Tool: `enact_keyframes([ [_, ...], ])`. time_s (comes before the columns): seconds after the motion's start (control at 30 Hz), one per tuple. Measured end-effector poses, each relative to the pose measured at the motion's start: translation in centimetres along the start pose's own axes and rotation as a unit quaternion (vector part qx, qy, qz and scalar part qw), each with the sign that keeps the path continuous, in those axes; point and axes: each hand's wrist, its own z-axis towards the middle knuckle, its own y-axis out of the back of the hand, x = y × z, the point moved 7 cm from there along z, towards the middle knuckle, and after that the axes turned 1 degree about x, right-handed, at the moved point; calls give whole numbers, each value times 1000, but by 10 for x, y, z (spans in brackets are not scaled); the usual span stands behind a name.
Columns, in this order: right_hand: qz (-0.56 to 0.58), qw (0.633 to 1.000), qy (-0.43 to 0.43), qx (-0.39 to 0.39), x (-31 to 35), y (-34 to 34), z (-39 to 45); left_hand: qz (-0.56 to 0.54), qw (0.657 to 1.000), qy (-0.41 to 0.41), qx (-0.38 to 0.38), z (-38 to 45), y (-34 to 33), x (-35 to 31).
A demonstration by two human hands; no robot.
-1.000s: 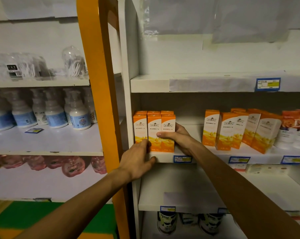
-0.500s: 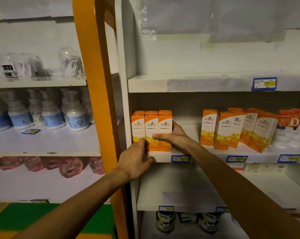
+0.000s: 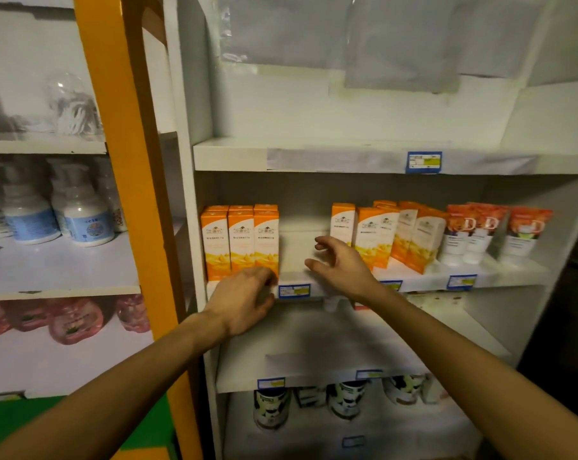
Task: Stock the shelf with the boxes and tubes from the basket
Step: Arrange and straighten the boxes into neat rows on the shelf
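Three orange boxes (image 3: 241,242) stand upright in a tight row at the left end of the white middle shelf (image 3: 423,279). My left hand (image 3: 244,298) hovers at the shelf's front edge just below the row, fingers loosely curled and holding nothing. My right hand (image 3: 340,265) is open in the gap to the right of the row, fingers spread, apart from the boxes. More orange boxes (image 3: 380,237) stand and lean further right, with orange-and-white tubes (image 3: 480,232) beyond them. No basket is in view.
An orange upright post (image 3: 128,180) stands left of the white shelf unit. Pump bottles (image 3: 81,217) and pink bottles (image 3: 71,322) fill the left-hand shelves. Tins (image 3: 271,408) sit on the bottom shelf. Blue price tags (image 3: 294,291) line the shelf edges.
My right hand has let go of the three-box row and pulled back to the right, opening. My left hand has dropped slightly off the boxes' front. The view has shifted.
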Motion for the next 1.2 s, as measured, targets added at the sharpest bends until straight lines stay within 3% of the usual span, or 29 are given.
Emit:
enact_keyframes([
  [0.17, -136, 989, -2, -51, -22, 25, -24, 7, 999, -25, 20, 16, -24, -38],
  [0.33, -93, 980, -80, -159, -63, 51, -38, -48, 999, 15, 8, 31, -40, -54],
  [0.47, -83, 968, -122, -204, -82, 63, -37, -47, 998, 30, -23, 49, -45, -63],
  [0.6, -85, 962, -139, -219, -85, 62, -32, -56, 995, 74, -33, 72, -49, -65],
  [0.87, -133, 954, -112, -243, -89, 54, -29, -200, 963, 176, -35, 122, -70, -46],
  [1.03, -109, 955, -126, -245, -95, 54, -25, -320, 935, 151, -22, 140, -81, -47],
  [1.2, -90, 953, -114, -266, -99, 49, -24, -318, 932, 168, -45, 145, -80, -41],
])
